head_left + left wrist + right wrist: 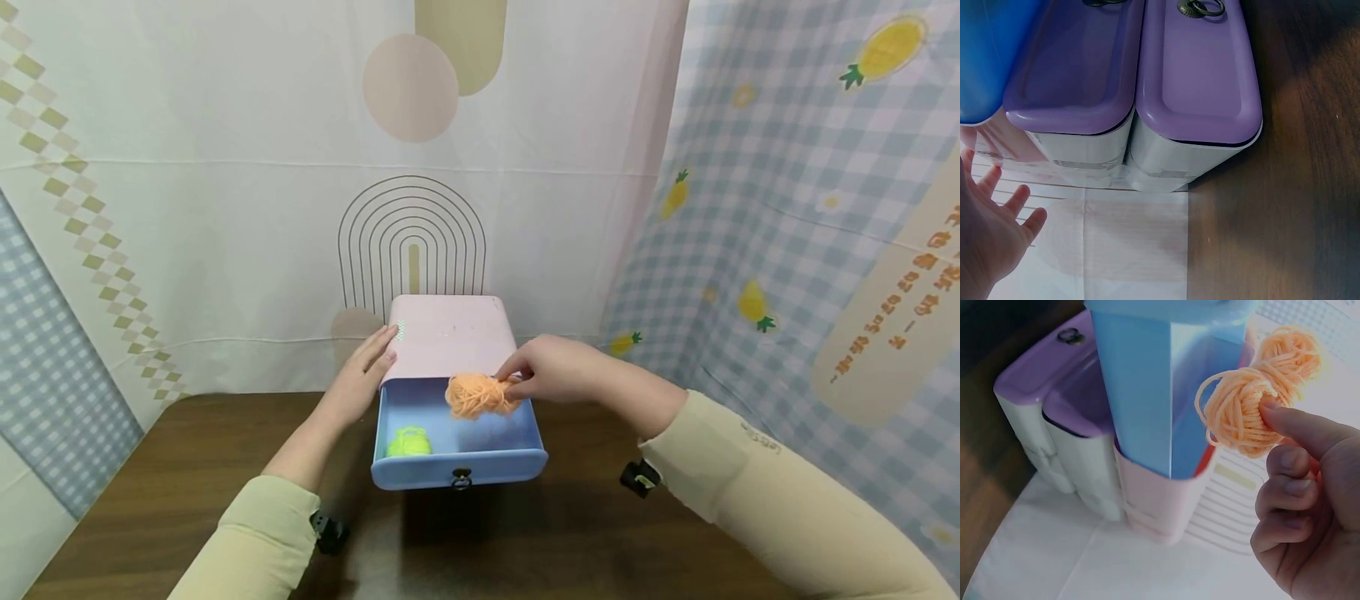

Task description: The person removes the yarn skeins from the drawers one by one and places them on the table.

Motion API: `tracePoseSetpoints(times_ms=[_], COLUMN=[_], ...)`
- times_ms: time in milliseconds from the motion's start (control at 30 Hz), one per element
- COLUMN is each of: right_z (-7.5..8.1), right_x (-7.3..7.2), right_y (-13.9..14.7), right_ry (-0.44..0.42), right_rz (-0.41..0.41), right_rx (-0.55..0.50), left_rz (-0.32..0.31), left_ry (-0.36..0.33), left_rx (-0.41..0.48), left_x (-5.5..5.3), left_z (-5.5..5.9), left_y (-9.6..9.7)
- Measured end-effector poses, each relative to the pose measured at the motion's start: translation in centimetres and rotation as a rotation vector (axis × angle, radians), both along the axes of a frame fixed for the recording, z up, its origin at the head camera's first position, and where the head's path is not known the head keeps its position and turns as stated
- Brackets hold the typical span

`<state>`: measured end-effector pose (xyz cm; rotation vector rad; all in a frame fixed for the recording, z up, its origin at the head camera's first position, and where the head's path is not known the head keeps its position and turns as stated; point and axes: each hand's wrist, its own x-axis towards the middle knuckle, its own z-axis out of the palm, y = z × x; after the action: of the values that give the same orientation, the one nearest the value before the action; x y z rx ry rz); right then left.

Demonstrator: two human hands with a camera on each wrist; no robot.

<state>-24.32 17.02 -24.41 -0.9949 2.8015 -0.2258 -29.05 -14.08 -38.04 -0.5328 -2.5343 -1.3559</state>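
Observation:
Above the pulled-out blue drawer (450,471), my right hand (558,369) pinches a skein of orange yarn (474,395) between thumb and fingers. The right wrist view shows the orange yarn (1241,415) bunched in two lobes, with a loose loop at one side. A ball of neon yellow-green yarn (409,443) lies in the drawer's front left corner. The drawer belongs to a pink box (450,333). My left hand (358,379) rests against that box's upper left side, its fingers extended. In the left wrist view, the left hand (991,231) is partly cut off by the frame.
Beneath the pink box are units with purple drawer fronts (1200,69) and white bodies, fitted with ring pulls. They stand on a dark wooden table (585,517). A patterned white curtain (225,250) hangs close behind, and a blue checked one (750,250) stands at the right.

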Motion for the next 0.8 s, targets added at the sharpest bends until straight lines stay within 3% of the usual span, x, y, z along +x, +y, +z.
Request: tracePoseSetpoints(times_ms=[433,667,800], right_z=[1.4,0.9,-0.2], right_x=[-0.5,-1.1,-1.3], right_y=[4.7,7.9,9.3], right_ry=[0.007,0.006,-0.012], right_rz=[-0.118,-0.192,-0.241], right_rx=[-0.16,-0.196,-0.193], left_rz=[0.001,-0.001,-0.005], left_ry=[0.01,0.025,0.028], left_rx=[0.007,0.013,0.012], left_x=[-0.2,-0.3,-0.4], left_z=[-0.1,-0.2,-0.3], left_y=[-0.2,-0.2,-0.1])
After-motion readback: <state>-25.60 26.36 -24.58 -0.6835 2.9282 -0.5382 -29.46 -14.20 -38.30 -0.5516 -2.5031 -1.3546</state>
